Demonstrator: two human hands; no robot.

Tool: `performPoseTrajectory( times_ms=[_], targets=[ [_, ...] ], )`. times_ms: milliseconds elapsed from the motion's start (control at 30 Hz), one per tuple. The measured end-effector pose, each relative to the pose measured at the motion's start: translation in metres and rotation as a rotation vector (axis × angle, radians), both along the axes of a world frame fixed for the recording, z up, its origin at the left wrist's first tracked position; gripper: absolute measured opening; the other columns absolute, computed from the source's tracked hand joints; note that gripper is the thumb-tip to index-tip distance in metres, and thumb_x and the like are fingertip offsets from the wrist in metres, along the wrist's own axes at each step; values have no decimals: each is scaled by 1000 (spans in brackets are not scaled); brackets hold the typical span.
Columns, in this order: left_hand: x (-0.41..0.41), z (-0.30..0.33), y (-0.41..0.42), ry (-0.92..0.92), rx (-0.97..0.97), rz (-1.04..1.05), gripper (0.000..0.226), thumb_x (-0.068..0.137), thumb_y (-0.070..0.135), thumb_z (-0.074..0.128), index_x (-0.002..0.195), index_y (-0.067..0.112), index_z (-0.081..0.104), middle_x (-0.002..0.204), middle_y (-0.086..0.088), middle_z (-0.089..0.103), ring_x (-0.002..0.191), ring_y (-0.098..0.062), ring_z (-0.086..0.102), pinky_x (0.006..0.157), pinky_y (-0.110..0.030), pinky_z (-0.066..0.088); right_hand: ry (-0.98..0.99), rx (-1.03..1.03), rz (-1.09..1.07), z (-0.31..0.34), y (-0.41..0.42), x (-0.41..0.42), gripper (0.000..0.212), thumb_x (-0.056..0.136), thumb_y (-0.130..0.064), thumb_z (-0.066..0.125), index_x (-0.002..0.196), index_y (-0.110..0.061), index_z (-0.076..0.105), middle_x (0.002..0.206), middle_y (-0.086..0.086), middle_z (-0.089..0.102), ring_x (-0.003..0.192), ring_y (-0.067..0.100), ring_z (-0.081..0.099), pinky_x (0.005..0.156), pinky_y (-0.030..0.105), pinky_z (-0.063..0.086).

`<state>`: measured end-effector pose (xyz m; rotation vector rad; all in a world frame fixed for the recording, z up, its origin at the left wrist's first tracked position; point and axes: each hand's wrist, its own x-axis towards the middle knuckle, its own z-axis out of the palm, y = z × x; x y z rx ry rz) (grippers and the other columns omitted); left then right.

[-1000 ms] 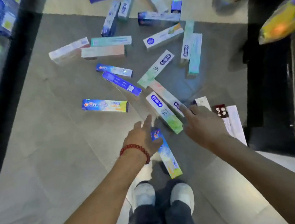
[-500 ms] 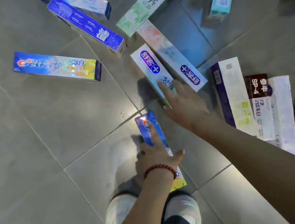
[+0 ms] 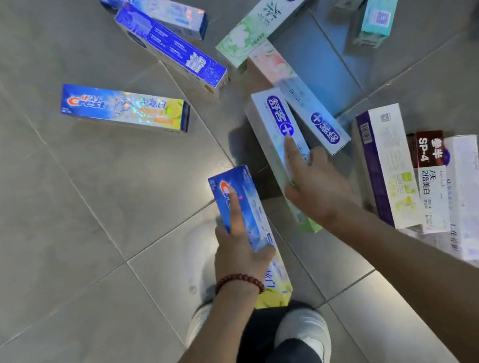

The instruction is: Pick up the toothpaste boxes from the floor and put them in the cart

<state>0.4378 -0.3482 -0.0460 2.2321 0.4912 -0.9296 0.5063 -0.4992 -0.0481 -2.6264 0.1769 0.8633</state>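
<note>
Several toothpaste boxes lie scattered on the grey tiled floor [image 3: 59, 231]. My left hand [image 3: 240, 250], with a red bead bracelet on the wrist, grips a blue and yellow Crest box [image 3: 250, 210], forefinger along its top and thumb round its right side. My right hand [image 3: 320, 190] grips a white and green box [image 3: 274, 129] with a blue logo, forefinger stretched along its top. Both boxes look raised a little off the floor. The cart is not in view.
Another Crest box [image 3: 122, 109] lies to the left, two blue boxes [image 3: 172, 48] beyond it. A pink-white box [image 3: 303, 99] and a green-white box [image 3: 267, 14] lie ahead. A purple-white box [image 3: 388, 164] and a dark red SP-4 box [image 3: 432, 183] lie right. My white shoes [image 3: 304, 338] stand below.
The view has dropped closer to the floor. Both hands went from reaching to closing round their boxes: the left took the Crest box, the right the white and green one.
</note>
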Motion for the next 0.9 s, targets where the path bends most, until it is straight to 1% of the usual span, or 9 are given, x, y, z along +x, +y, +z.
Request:
performPoseTrajectory(
  times_ms=[100, 200, 267, 400, 500, 600, 700, 767, 900],
  targets=[
    [19, 40, 23, -60, -89, 62, 117, 68, 22, 74, 131, 64, -14, 107, -4, 51, 80, -16, 58, 75, -27, 47, -33, 41, -28, 44, 2, -13, 77, 92, -31, 51, 151, -26, 2, 123, 12, 34, 104, 28, 48, 71, 30, 40],
    [40, 84, 40, -143, -200, 125, 117, 52, 36, 71, 135, 66, -6, 124, -1, 56, 102, -18, 63, 92, -43, 50, -57, 131, -101, 92, 5, -14, 82, 89, -31, 54, 151, -30, 2, 122, 12, 36, 105, 31, 48, 78, 36, 46],
    [56, 119, 45, -200, -237, 116, 116, 47, 41, 67, 138, 63, -1, 125, 2, 56, 107, -18, 61, 94, -44, 49, -73, 187, -140, 127, 6, -9, 83, 88, -31, 56, 151, -31, 2, 125, 12, 36, 108, 31, 48, 80, 36, 45],
    [84, 195, 52, -307, -348, 125, 118, 61, 6, 80, 149, 40, 10, 113, 32, 52, 96, 6, 60, 87, -23, 49, -165, 281, -168, 204, 8, 5, 82, 86, -34, 57, 150, -32, 6, 121, 10, 40, 106, 29, 48, 81, 37, 46],
    [102, 267, 57, -374, -456, 128, 109, 68, -10, 75, 148, 35, 17, 128, 15, 53, 100, 10, 56, 78, -11, 48, -249, 357, -204, 276, 7, 16, 82, 85, -27, 60, 149, -33, 10, 113, 8, 44, 101, 26, 49, 78, 34, 43],
    [118, 341, 62, -401, -564, 137, 108, 61, -1, 84, 134, 52, 24, 128, 9, 54, 105, -11, 59, 67, -15, 52, -318, 448, -220, 352, 6, 21, 82, 86, -20, 64, 142, -41, 9, 116, 9, 49, 105, 20, 45, 77, 23, 31],
    [130, 425, 69, -446, -631, 139, 97, 56, 14, 77, 125, 62, 28, 122, 3, 58, 99, -16, 60, 58, -20, 53, -362, 571, -243, 435, 8, 22, 79, 86, -16, 65, 135, -48, 12, 119, -3, 47, 108, 6, 39, 90, 17, 29],
    [136, 480, 76, -477, -691, 134, 98, 59, 12, 81, 126, 60, 30, 116, -1, 61, 90, -11, 61, 58, -16, 51, -373, 639, -237, 489, 12, 24, 79, 84, -24, 66, 138, -53, 17, 119, -13, 49, 115, 8, 43, 102, 27, 35],
    [142, 591, 89, -570, -748, 82, 102, 50, 22, 82, 134, 48, 32, 106, 11, 66, 85, 5, 62, 67, -12, 49, -437, 741, -269, 594, 21, 27, 74, 73, -46, 61, 135, -61, 26, 137, -10, 46, 130, 7, 40, 110, 42, 34]
  ],
)
